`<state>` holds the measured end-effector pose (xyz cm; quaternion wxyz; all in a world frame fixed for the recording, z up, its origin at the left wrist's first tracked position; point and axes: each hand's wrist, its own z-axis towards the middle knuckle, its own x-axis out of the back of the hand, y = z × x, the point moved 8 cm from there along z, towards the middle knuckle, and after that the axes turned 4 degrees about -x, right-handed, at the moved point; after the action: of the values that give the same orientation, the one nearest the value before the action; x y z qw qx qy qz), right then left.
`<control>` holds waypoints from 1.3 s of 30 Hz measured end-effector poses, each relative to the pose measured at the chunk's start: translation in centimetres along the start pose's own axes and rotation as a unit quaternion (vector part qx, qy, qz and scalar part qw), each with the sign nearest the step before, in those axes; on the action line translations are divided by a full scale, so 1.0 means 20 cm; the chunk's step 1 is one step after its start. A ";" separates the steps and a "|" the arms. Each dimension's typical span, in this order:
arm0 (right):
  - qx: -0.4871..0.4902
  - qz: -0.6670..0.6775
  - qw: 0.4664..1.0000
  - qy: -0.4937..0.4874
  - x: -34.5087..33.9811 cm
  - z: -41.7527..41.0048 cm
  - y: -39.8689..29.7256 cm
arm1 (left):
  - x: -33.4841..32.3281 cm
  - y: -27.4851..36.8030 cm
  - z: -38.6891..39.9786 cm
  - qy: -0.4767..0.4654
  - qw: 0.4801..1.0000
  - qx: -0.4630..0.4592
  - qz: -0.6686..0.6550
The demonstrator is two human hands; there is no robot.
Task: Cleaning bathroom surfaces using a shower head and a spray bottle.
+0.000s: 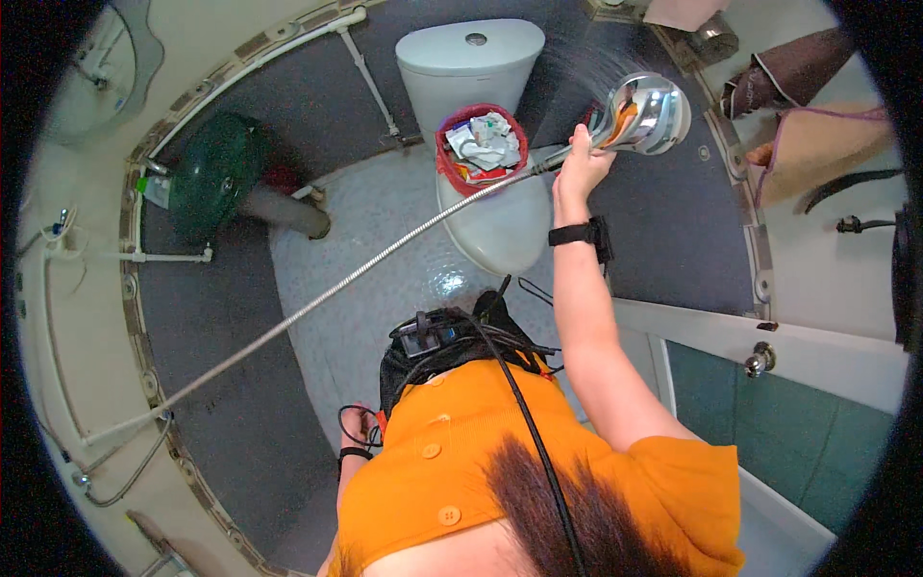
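Note:
My right hand (583,169) grips the handle of a chrome shower head (649,115), held out ahead at the right. Fine jets of water spray from it towards the dark tiled wall beside the toilet tank (470,47). From the handle a metal shower hose (346,281) stretches taut across the view to the left wall. Beneath it, a waste bin with a red liner (448,162), full of crumpled paper, stands on the lid of the toilet (497,231). Low at my side hangs my left hand (357,425), near looped black cables; its fingers are partly hidden.
A dark green round vessel (216,173) and a grey drain pipe (288,213) are at the left. White pipes (368,79) run along the walls. Towels (815,148) hang at the right, above a white door (721,328) with a round knob. The floor (360,216) shines wet.

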<state>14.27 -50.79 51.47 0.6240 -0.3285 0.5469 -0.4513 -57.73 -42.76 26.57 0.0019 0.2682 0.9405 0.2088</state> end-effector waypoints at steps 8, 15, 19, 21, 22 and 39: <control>0.022 0.019 0.995 0.092 0.16 -0.13 -0.11 | -0.24 0.27 -0.26 0.116 0.988 -0.010 -0.098; -0.036 0.022 0.987 0.155 0.35 -0.19 -0.14 | -0.22 0.09 -0.16 0.075 0.994 -0.016 -0.074; -0.049 -0.003 0.983 0.176 0.47 -0.23 -0.16 | -0.19 0.03 -0.10 0.073 0.995 -0.021 -0.070; -0.040 0.002 0.985 0.169 0.50 -0.27 -0.18 | -0.14 -0.02 -0.04 0.079 0.993 -0.027 -0.079; -0.051 -0.017 0.986 0.158 0.51 -0.30 -0.20 | -0.10 -0.04 -0.01 0.078 0.994 -0.026 -0.076; -0.085 -0.218 0.970 0.074 0.57 -0.51 -0.29 | -0.47 0.89 -0.15 0.073 0.957 -0.219 -0.177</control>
<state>2.96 -62.66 50.41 0.4386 -0.4570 0.5429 -0.5514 -41.12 -34.92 35.22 0.0286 0.0743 0.9018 0.4247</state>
